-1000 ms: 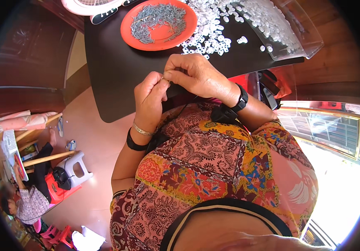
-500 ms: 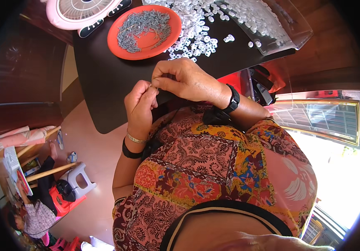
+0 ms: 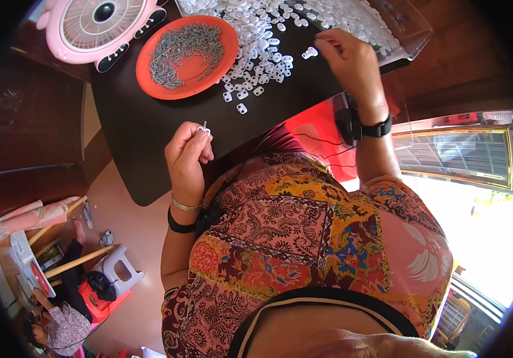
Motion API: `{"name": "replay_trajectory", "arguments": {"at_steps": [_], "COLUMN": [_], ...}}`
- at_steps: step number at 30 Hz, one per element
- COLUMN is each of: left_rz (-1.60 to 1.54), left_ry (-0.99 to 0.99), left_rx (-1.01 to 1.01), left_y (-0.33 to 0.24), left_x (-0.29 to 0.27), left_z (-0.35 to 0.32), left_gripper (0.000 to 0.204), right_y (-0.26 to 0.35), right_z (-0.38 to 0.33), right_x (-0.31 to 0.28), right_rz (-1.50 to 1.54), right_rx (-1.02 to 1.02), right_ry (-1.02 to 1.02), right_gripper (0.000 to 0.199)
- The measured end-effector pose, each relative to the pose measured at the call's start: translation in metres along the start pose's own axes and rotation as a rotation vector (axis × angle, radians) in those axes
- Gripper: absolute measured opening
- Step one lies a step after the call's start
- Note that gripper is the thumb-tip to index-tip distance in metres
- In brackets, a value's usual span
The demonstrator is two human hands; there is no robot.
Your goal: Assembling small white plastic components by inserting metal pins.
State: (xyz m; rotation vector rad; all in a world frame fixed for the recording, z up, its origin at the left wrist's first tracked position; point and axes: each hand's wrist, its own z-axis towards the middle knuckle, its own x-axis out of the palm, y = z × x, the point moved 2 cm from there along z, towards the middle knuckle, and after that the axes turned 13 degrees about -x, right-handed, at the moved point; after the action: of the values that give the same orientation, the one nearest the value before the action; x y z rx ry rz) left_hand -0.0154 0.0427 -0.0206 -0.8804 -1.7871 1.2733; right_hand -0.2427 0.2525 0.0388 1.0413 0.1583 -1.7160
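Note:
My left hand (image 3: 188, 154) is closed, thumb and forefinger pinching a small white plastic clip (image 3: 204, 130) with a thin grey screw (image 3: 205, 124) standing up from it. The hand is just off the near edge of the dark table. My right hand (image 3: 352, 62) reaches out over the table at the right, fingers bent and apart, slightly blurred, with nothing visible in them. It is beside a couple of loose white clips (image 3: 310, 52). A heap of white clips (image 3: 262, 56) spreads over the table. Left of it, an orange-red plate (image 3: 144, 70) holds many grey screws (image 3: 186, 48).
A pink fan (image 3: 98, 27) stands at the far left of the dark table (image 3: 126, 128). At the far right is a clear tray (image 3: 408, 53) holding white pieces. A red container (image 3: 322, 128) and dark cables are below the table edge. Another person (image 3: 59, 325) sits at the lower left.
My hands have parted: the right has moved right and away, over the table. The left has lowered slightly, and the clip and screw in it now show. The whole view has shifted a little.

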Motion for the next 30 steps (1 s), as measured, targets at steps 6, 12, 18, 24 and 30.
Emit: {"name": "replay_trajectory", "arguments": {"at_steps": [6, 12, 18, 24, 30], "left_rz": [-0.001, 0.004, -0.012, -0.008, -0.007], "left_ry": [0.013, 0.015, 0.028, 0.045, 0.046], "left_rx": [0.011, 0.021, 0.019, 0.022, 0.044], "left_y": [-0.004, -0.003, -0.003, -0.002, 0.000], "left_x": [-0.007, -0.008, -0.009, -0.011, -0.011], "left_z": [-0.003, -0.005, -0.007, -0.006, -0.004], "left_gripper": [0.017, 0.017, 0.017, 0.018, 0.018], "right_y": [-0.034, -0.043, -0.024, -0.026, -0.027], "right_z": [-0.026, -0.023, -0.014, -0.012, -0.011], "right_x": [-0.001, 0.017, 0.025, 0.021, 0.035], "right_rz": [-0.375, -0.399, -0.108, -0.088, -0.221], "right_rx": [-0.054, -0.076, -0.159, -0.093, -0.115], "right_ry": [0.108, 0.165, 0.117, 0.104, 0.217], "right_gripper": [0.017, 0.018, 0.015, 0.019, 0.020]}}
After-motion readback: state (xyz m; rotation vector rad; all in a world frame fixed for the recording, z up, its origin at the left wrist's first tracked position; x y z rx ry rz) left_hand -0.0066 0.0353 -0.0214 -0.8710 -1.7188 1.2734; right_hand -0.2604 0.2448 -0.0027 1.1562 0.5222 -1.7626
